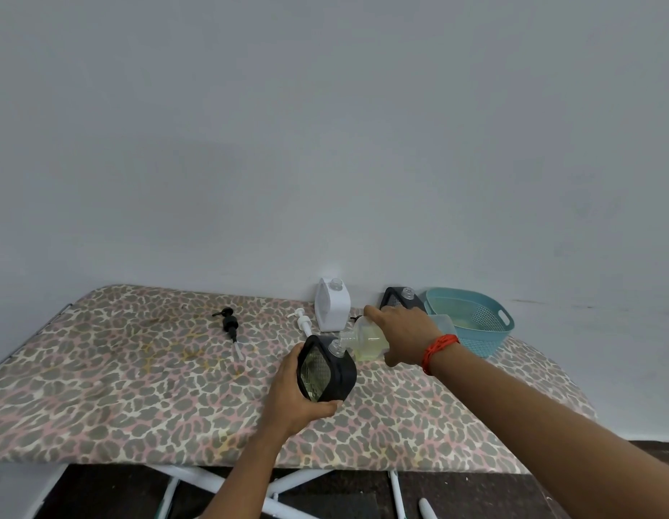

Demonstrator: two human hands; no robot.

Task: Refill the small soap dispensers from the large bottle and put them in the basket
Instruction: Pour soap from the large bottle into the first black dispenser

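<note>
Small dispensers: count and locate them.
3: black dispenser in the left hand, white dispenser by the wall, second black dispenser beside the basket. Basket interior partly hidden.

Table cover (138, 368): matt printed cloth, faintly stained. Large bottle (366, 340): clear, glossy plastic. Near black dispenser (344, 372): matt black plastic shell with a glossy, ribbed clear window. White dispenser (332, 312): smooth plastic, slight sheen. Basket (490, 346): pale blue plastic, wall perforated. Black pump (228, 324) and white pump (303, 322): smooth plastic. Wrist band (438, 352): red thread. Legs (209, 481): white-coated tube, probably metal.
</note>
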